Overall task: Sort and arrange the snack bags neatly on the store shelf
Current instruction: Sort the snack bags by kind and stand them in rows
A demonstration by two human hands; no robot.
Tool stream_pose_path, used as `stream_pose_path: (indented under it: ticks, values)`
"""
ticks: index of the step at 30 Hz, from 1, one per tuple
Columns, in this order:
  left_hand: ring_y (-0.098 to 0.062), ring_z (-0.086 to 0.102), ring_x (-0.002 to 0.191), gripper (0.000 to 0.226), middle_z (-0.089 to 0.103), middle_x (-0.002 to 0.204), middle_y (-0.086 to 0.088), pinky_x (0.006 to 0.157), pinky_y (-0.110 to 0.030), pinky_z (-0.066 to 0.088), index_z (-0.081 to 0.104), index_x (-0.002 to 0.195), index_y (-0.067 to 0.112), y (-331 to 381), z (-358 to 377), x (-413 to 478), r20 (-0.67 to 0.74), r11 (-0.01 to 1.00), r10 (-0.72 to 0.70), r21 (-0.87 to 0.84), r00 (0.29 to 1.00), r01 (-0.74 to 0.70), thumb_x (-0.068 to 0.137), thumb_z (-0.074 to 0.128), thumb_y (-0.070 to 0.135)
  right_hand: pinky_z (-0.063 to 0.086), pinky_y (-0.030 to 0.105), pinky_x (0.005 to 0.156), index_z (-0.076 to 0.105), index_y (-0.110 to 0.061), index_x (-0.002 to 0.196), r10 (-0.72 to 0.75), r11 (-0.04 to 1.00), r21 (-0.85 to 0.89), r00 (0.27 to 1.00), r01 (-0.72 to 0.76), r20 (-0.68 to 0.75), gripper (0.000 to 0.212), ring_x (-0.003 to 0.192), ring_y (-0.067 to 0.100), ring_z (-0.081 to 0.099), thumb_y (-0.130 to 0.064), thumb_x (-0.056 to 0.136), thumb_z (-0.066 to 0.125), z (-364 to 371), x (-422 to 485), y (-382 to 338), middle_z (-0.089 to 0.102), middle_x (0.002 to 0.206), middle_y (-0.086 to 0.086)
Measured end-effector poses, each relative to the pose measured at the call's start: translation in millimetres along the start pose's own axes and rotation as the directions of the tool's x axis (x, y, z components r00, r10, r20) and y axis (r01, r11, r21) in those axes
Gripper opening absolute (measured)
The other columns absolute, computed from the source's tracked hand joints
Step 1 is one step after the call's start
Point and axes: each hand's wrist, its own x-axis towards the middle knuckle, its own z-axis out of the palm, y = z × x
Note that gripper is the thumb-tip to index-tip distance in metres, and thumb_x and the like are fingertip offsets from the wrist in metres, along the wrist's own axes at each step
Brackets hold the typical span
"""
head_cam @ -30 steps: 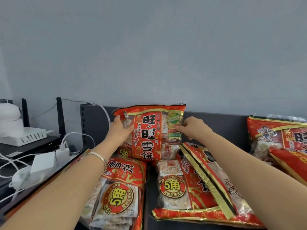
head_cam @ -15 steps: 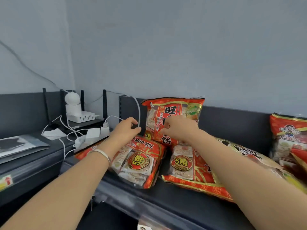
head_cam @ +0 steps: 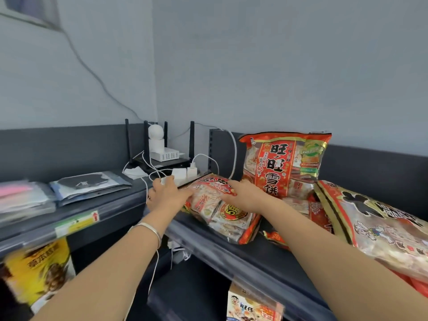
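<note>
A red snack bag with a round yellow "5" label (head_cam: 222, 212) lies flat at the left end of the dark shelf (head_cam: 252, 258). My left hand (head_cam: 168, 195) touches its left edge with fingers stretched toward it. My right hand (head_cam: 245, 195) rests on its top right part, fingers lying over the wrapper. Behind them a red snack bag (head_cam: 284, 163) stands upright against the shelf's back panel. A second flat bag (head_cam: 308, 209) is partly hidden by my right arm. A large bag (head_cam: 379, 230) lies tilted on the right.
A white power strip with plugs and cables (head_cam: 183, 174), a router with black antennas (head_cam: 164, 156) and a small white camera (head_cam: 155, 135) sit just left of the bags. Plastic sleeves (head_cam: 90, 184) lie on the left shelf. Packaged goods (head_cam: 252, 306) fill the lower shelves.
Both hands have come off the upright bag and dropped onto the flat bag at the left. The view has swung left and pulled back, showing more of the left shelf.
</note>
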Motion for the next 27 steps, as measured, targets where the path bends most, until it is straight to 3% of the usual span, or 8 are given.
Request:
stream_pose_path:
  ticks: [3,6,8,11,13,18,23,27]
  values:
    - [-0.031,0.049,0.119,0.079,0.039,0.139,-0.014,0.102,-0.043,0.042,0.039,0.135,0.025,-6.2,0.8,11.5,0.152,0.851,-0.097,-0.500,0.984,0.161,0.065,0.071,0.045,0.031,0.046,0.114,0.017,-0.020,0.153,0.066,0.998,-0.012,0.998,-0.066,0.014,0.072,0.141,0.036,0.029,-0.057,0.095,0.039,10.1,10.4,0.9,0.022,0.156,0.018]
    - [-0.022,0.061,0.088,0.052,0.053,0.122,-0.010,0.072,-0.036,0.054,0.042,0.127,0.019,-10.8,-1.1,18.1,0.176,0.651,-0.132,-0.727,0.975,0.220,0.082,0.067,0.019,0.028,0.046,0.114,0.017,-0.022,0.153,0.109,0.994,-0.024,0.994,-0.109,0.015,0.071,0.142,0.037,0.026,-0.058,0.095,0.037,16.5,16.2,0.3,0.018,0.158,0.016]
    - [-0.019,0.059,0.076,0.041,0.054,0.109,-0.013,0.064,-0.031,0.053,0.041,0.124,0.011,-8.2,-0.6,20.8,0.205,0.489,-0.130,-0.837,0.970,0.243,0.088,0.059,0.003,0.027,0.046,0.115,0.016,-0.021,0.153,0.124,0.992,0.006,0.992,-0.124,0.010,0.071,0.142,0.035,0.026,-0.058,0.096,0.035,16.7,18.1,1.1,0.019,0.157,0.016]
    - [-0.017,0.060,0.070,0.035,0.061,0.091,-0.013,0.052,-0.024,0.053,0.049,0.120,0.002,1.4,1.4,20.4,0.283,0.205,-0.110,-0.932,0.953,0.300,0.087,0.059,-0.002,0.028,0.046,0.115,0.018,-0.017,0.153,0.161,0.983,0.095,0.987,-0.159,-0.008,0.073,0.141,0.033,0.029,-0.059,0.096,0.035,13.7,19.3,6.3,0.024,0.156,0.015]
    - [-0.016,0.060,0.066,0.028,0.063,0.088,-0.009,0.050,-0.025,0.050,0.054,0.111,0.009,8.4,8.7,12.9,0.305,0.107,-0.166,-0.940,0.938,0.325,0.086,0.064,0.003,0.036,0.043,0.111,0.025,-0.014,0.151,0.199,0.968,0.159,0.980,-0.193,-0.023,0.073,0.135,0.032,0.039,-0.059,0.095,0.039,13.6,20.8,11.4,0.035,0.151,0.015]
    - [-0.022,0.063,0.083,0.063,0.061,0.118,-0.011,0.049,-0.030,0.048,0.042,0.132,0.013,11.6,32.8,-4.9,0.344,-0.094,-0.276,-0.939,0.898,0.331,0.079,0.075,0.021,0.042,0.040,0.105,0.033,-0.010,0.147,0.238,0.959,0.168,0.970,-0.229,-0.039,0.070,0.126,0.030,0.050,-0.057,0.095,0.039,18.2,20.0,15.7,0.048,0.142,0.014]
    - [-0.038,0.065,0.091,0.074,0.059,0.111,-0.017,0.071,-0.057,0.055,0.034,0.127,0.022,31.6,41.9,-27.5,0.526,-0.040,-0.152,-0.849,0.837,0.526,0.071,0.081,0.020,0.041,0.040,0.107,0.034,-0.012,0.147,0.222,0.955,0.213,0.974,-0.208,-0.046,0.066,0.127,0.028,0.050,-0.055,0.097,0.039,19.4,17.8,14.5,0.049,0.143,0.011]
    - [-0.032,0.065,0.084,0.068,0.059,0.109,-0.014,0.070,-0.050,0.056,0.036,0.126,0.019,39.1,42.5,-29.9,0.383,0.055,-0.207,-0.914,0.900,0.402,0.074,0.076,0.003,0.038,0.035,0.107,0.033,-0.015,0.147,0.188,0.929,0.331,0.982,-0.167,-0.031,0.063,0.129,0.027,0.047,-0.051,0.097,0.042,14.3,9.4,17.1,0.046,0.145,0.009]
